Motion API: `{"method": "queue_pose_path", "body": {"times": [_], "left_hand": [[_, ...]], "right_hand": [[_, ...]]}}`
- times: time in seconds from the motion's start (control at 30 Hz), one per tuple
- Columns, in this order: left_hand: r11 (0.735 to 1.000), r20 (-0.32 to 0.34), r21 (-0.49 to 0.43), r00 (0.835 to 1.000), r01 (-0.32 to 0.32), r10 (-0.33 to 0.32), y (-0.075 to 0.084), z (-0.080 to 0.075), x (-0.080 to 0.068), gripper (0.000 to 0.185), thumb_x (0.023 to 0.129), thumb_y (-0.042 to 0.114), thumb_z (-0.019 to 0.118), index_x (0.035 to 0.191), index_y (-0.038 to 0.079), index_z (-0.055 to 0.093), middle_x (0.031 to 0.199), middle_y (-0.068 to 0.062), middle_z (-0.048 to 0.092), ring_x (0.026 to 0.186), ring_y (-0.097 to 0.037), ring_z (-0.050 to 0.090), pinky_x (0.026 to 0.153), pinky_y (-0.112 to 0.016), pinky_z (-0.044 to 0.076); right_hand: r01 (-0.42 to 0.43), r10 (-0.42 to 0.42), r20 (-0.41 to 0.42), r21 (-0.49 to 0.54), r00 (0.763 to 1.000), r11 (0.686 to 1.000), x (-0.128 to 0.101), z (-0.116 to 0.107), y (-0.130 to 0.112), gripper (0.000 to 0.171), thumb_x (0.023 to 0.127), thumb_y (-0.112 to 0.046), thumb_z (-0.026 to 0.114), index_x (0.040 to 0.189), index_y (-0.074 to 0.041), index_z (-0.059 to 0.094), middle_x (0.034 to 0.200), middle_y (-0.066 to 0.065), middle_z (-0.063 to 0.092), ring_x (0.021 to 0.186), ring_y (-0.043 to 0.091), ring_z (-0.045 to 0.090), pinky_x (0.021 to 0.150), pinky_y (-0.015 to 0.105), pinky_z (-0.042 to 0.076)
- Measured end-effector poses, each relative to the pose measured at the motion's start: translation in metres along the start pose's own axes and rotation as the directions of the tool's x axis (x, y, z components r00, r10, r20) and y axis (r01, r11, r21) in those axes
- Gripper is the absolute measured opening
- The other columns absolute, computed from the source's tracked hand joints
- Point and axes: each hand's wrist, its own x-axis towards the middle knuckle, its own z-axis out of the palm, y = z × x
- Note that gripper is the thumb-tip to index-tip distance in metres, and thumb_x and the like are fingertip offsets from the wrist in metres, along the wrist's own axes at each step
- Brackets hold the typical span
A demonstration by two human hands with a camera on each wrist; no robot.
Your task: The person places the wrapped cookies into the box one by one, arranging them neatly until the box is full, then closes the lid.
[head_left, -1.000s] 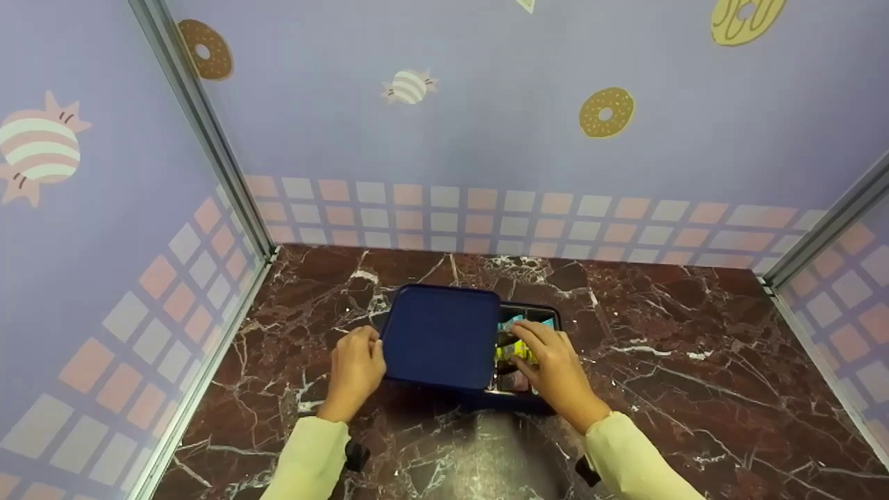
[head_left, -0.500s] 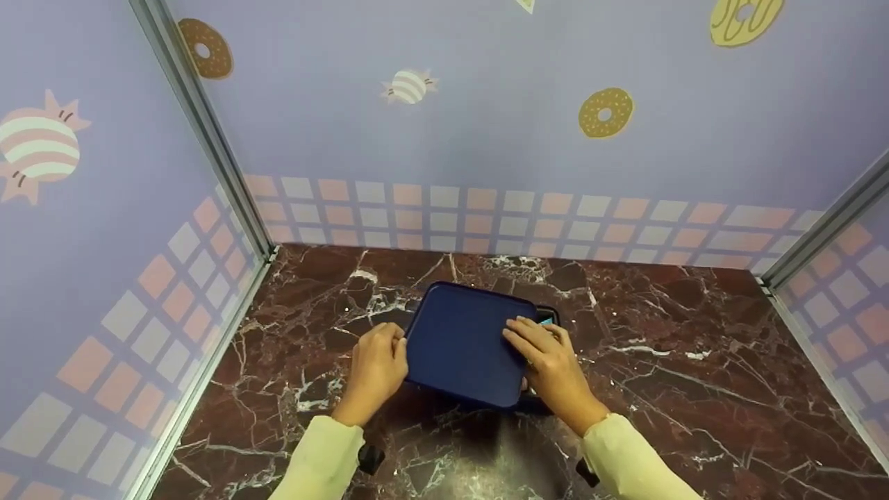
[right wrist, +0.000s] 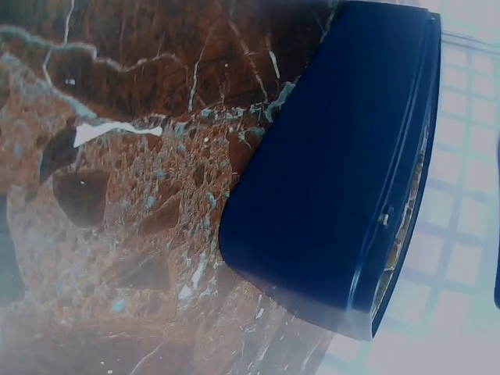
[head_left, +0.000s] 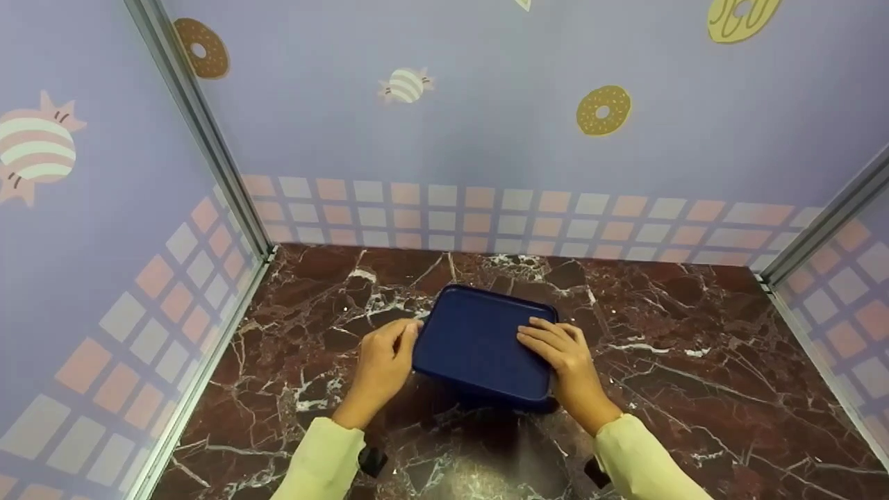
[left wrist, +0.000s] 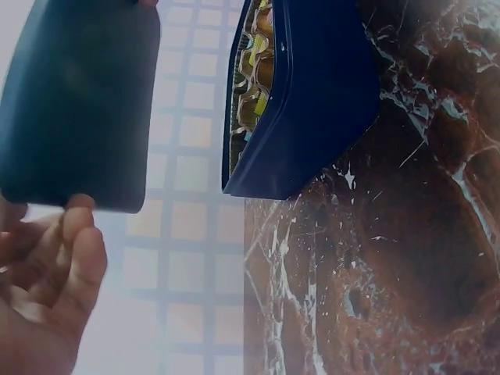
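We stood over a dark red marble tabletop [head_left: 694, 389] veined in white, walled on three sides by lilac panels [head_left: 444, 104] printed with doughnuts and sweets above a band of pink and grey tiles. Metal posts [head_left: 201, 132] ran up the corners. At the middle of the table sat a navy box [left wrist: 320, 101], its wrapped sweets [left wrist: 254, 70] visible only through a gap in our left wrist view. A navy lid [head_left: 486, 344] hung over the box, not quite seated. Our left hand [head_left: 378, 364] pinched the lid's left edge; our right hand [head_left: 566, 364] lay across its right side, fingers curled over the rim.
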Motion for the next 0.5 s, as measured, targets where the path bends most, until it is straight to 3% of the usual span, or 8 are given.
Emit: {"method": "queue_pose_path", "body": {"times": [0.13,0.23,0.37,0.5], "left_hand": [[0.998,0.017,-0.055,1.0,-0.019,0.02,-0.003,0.002,0.001,0.021,0.096,-0.001,0.051,0.11,0.0,0.068,0.086,-0.008,0.069,0.066,-0.014,0.06,0.064,-0.028,0.05],[0.997,0.031,-0.058,0.998,-0.057,0.059,-0.005,0.004,0.0,0.032,0.091,-0.007,0.056,0.121,0.001,0.063,0.1,-0.01,0.067,0.076,-0.017,0.062,0.064,-0.027,0.052],[0.992,0.049,-0.041,0.991,-0.121,0.123,-0.005,0.008,-0.003,0.049,0.08,-0.005,0.069,0.127,0.004,0.06,0.121,-0.01,0.062,0.105,-0.024,0.063,0.084,-0.034,0.054],[0.984,0.048,-0.056,0.984,-0.17,0.173,-0.005,0.013,-0.005,0.052,0.076,0.004,0.077,0.126,0.005,0.062,0.13,-0.009,0.06,0.12,-0.026,0.058,0.1,-0.039,0.046]], "right_hand": [[0.01,-0.01,-0.003,0.067,1.0,0.998,0.0,-0.003,0.0,0.044,0.07,-0.001,0.074,0.114,-0.009,0.072,0.115,0.007,0.071,0.112,0.032,0.062,0.093,0.046,0.039],[0.009,-0.009,-0.004,0.107,1.0,0.994,0.0,-0.005,0.0,0.043,0.07,-0.002,0.075,0.113,-0.008,0.072,0.114,0.007,0.071,0.11,0.032,0.063,0.094,0.044,0.039],[-0.01,0.011,-0.007,0.151,1.0,0.988,-0.003,-0.008,-0.002,0.039,0.073,-0.007,0.074,0.111,-0.008,0.072,0.113,0.009,0.071,0.109,0.032,0.063,0.096,0.039,0.04],[-0.056,0.054,0.017,0.206,0.998,0.977,-0.007,-0.012,-0.003,0.04,0.074,-0.013,0.077,0.113,-0.009,0.071,0.114,0.011,0.07,0.111,0.033,0.062,0.102,0.027,0.039]]}}
